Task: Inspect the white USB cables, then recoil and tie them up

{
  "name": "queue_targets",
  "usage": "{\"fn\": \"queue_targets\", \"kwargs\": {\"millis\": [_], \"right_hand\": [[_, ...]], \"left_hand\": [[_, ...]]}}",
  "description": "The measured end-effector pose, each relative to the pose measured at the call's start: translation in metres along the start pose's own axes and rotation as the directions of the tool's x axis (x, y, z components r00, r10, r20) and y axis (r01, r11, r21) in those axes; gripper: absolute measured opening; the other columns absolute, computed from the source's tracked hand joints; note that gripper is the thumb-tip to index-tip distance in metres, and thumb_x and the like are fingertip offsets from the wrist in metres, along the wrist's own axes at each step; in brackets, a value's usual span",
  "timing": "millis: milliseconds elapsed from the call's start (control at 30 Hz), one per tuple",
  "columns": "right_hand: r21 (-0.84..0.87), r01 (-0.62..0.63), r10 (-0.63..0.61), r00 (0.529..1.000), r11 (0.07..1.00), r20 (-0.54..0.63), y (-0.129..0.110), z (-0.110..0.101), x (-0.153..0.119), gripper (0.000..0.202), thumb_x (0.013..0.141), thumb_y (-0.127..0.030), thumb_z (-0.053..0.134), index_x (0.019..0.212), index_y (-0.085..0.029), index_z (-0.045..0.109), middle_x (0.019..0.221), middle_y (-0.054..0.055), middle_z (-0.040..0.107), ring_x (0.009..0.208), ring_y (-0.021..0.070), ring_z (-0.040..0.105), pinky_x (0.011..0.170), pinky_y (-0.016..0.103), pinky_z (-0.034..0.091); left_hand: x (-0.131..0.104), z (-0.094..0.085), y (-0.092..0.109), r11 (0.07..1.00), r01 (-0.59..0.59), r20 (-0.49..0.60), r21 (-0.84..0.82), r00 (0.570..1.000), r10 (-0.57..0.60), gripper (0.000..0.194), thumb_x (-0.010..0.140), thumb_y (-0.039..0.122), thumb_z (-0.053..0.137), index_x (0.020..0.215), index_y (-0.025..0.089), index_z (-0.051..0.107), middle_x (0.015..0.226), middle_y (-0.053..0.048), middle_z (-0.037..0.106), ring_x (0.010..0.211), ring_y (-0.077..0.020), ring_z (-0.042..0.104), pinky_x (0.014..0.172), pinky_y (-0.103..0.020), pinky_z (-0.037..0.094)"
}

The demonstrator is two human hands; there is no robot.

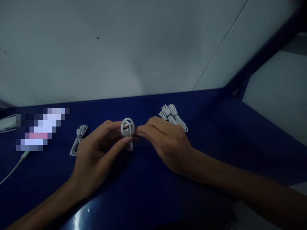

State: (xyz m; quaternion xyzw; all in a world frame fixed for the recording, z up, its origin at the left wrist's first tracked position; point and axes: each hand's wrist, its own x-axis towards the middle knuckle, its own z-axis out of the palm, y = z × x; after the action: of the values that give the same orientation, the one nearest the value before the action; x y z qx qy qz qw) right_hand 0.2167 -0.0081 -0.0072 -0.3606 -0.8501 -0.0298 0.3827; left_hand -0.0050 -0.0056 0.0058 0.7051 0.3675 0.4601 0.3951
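Note:
A coiled white cable [128, 127] is held upright above the blue table [144, 179], near the middle of the view. My left hand [96, 156] pinches it between thumb and fingers from the left. My right hand [168, 140] is closed at the cable's right side, its fingertips pressed together on what looks like a thin dark tie. The tie is small and partly hidden by the fingers. Left of my left hand lies a tied white cable bundle [78, 140]. Several more tied white cable bundles [174, 116] lie just behind my right hand.
On the left of the table a pixelated bright object [45, 127] lies with a white cord [11, 172] leading from it. A white item [8, 123] sits at the far left edge. A pale wall [120, 57] rises behind the table, with a dark blue frame [259, 60] at right.

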Motion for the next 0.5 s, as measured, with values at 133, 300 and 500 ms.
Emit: {"fn": "queue_targets", "kwargs": {"millis": [133,300,500], "right_hand": [[0.139,-0.088,0.07,0.989,0.986,0.129,0.002,-0.005,0.004,0.023,0.113,-0.008,0.053,0.104,-0.011,0.074,0.096,0.008,0.072,0.083,0.0182,0.063,0.073,0.032,0.054],[0.348,-0.238,0.114,0.933,0.907,0.341,0.012,-0.018,0.012,0.02,0.113,-0.01,0.056,0.105,-0.013,0.073,0.095,0.003,0.071,0.081,0.0157,0.065,0.077,0.031,0.052],[0.495,-0.389,0.098,0.851,0.777,0.516,0.023,-0.033,0.021,0.022,0.113,-0.012,0.059,0.099,-0.015,0.076,0.089,0.001,0.074,0.079,0.0136,0.07,0.074,0.027,0.055]], "left_hand": [[0.001,0.0,-0.002,1.0,0.012,0.017,0.006,1.0,-0.012,0.023,0.1,0.02,0.08,0.119,0.033,0.08,0.107,0.0,0.077,0.08,-0.017,0.077,0.083,-0.032,0.071],[0.0,-0.007,-0.009,0.983,-0.068,0.081,0.169,0.995,0.055,0.026,0.102,0.024,0.078,0.126,0.035,0.077,0.107,-0.001,0.075,0.086,-0.0187,0.076,0.083,-0.033,0.068],[0.001,-0.016,-0.009,0.914,-0.147,0.193,0.377,0.978,0.078,0.023,0.106,0.029,0.073,0.127,0.037,0.076,0.109,0.0,0.076,0.093,-0.0198,0.074,0.087,-0.032,0.062]]}}
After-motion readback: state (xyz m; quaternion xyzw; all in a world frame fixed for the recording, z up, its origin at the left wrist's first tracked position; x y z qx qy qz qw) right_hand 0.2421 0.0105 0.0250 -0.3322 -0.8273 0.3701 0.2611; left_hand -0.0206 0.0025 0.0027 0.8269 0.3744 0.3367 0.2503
